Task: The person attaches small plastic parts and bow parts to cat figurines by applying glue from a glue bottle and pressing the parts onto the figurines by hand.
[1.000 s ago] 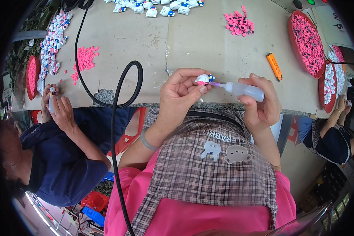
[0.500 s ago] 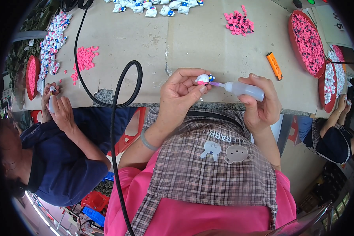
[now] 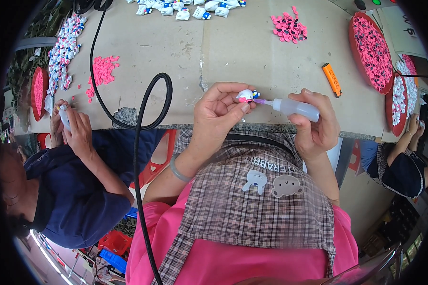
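Toy figure (image 3: 245, 96), white with pink and blue, is over the table (image 3: 176, 57) near its front edge (image 3: 264, 128), pinched between thumb and fingers of the left hand (image 3: 219, 108). The right hand (image 3: 319, 124) grasps a squeeze bottle (image 3: 297, 110), whose purple tip (image 3: 262, 101) points at the toy figure.

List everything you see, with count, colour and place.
figurine: one, white, blue and pink, centre
squeeze bottle: one, translucent, right of figurine
loose figurines: many, white and blue, top and left
pink pieces: many, pink, both sides
bowls: at least three, red, both sides
slim object: one, orange, table's right
cable: one, black, table's left
table: one, beige, top
coworkers: two, dark clothes, both sides
apron: one, plaid, lower centre
left hand: one, bare, holding figurine
right hand: one, bare, holding bottle
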Demonstrator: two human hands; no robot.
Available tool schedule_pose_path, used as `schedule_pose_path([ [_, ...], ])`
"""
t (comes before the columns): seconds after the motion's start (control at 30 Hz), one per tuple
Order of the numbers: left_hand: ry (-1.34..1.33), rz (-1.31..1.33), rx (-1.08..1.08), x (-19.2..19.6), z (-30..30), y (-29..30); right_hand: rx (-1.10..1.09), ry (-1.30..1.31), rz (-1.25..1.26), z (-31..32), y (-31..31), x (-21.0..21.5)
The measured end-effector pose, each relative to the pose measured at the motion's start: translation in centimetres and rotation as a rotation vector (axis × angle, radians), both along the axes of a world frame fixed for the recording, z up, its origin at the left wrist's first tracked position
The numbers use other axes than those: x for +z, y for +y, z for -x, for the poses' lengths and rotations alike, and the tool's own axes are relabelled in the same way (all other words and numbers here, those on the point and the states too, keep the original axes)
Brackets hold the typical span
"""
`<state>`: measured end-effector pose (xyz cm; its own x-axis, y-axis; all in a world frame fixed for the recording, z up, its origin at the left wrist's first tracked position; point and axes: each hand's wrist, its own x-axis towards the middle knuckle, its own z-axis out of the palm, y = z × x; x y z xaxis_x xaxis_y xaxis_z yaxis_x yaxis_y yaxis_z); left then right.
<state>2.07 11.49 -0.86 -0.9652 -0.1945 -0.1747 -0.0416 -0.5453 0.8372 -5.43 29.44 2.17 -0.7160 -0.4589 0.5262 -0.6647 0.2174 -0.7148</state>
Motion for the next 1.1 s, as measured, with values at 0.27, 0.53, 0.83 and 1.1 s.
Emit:
schedule_pose_path([
  [0.27,-0.006,0.02,-0.005,0.09,-0.02,0.02,0.007,0.06,-0.015,0.09,-0.01,0.11],
  [0.53,0.002,0.037,-0.001,0.05,0.02,0.09,0.008,0.093,-0.033,0.1,0.08,0.28],
  [0.83,-0.014,0.037,-0.013,0.43,0.02,-0.03,0.006,0.082,-0.027,-0.3,0.44,0.05],
  [1.1,-0.039,0.038,-0.009,0.43,-0.02,-0.18,-0.073,-0.016,0.082,-0.52,0.31,-0.52],
])
